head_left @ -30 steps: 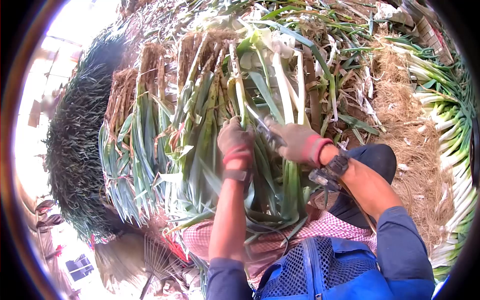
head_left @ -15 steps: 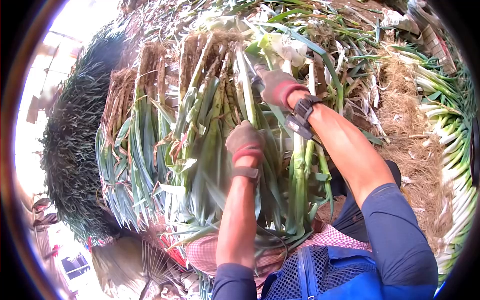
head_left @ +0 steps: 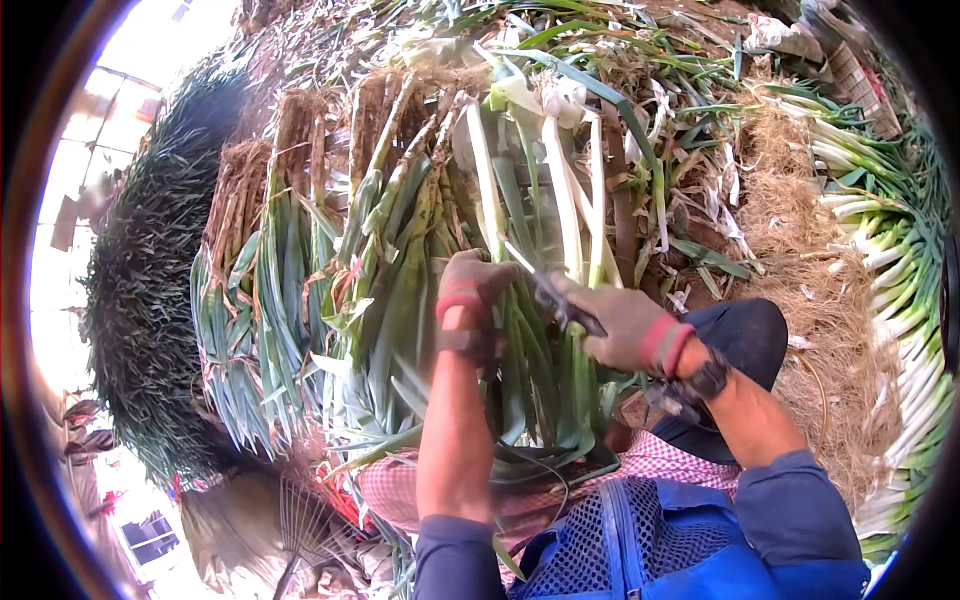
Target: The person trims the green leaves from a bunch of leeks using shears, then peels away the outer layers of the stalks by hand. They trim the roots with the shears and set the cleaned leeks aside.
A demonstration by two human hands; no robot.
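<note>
A thick bunch of leeks [head_left: 440, 220] lies across my lap, roots pointing away and green leaves toward me. My left hand [head_left: 470, 285], in a grey glove with a red cuff, grips one leek stalk [head_left: 487, 190] in the middle of the bunch. My right hand [head_left: 620, 325], gloved the same way, is closed on a knife [head_left: 540, 285] whose blade points up-left against that stalk, just beside my left hand. A few peeled white stalks [head_left: 570, 200] stand right of the blade.
More untrimmed leek bundles [head_left: 270, 260] lie to the left, beside a dark heap of green tops [head_left: 150, 300]. Dry peelings and roots [head_left: 820, 270] cover the ground on the right, and cleaned white leeks [head_left: 900, 300] are stacked at the far right. A rake [head_left: 300, 525] lies lower left.
My right hand came back down from the root end of the bunch to just beside my left hand, with the knife blade now laid on the stalk. My left hand stayed gripping the stalk.
</note>
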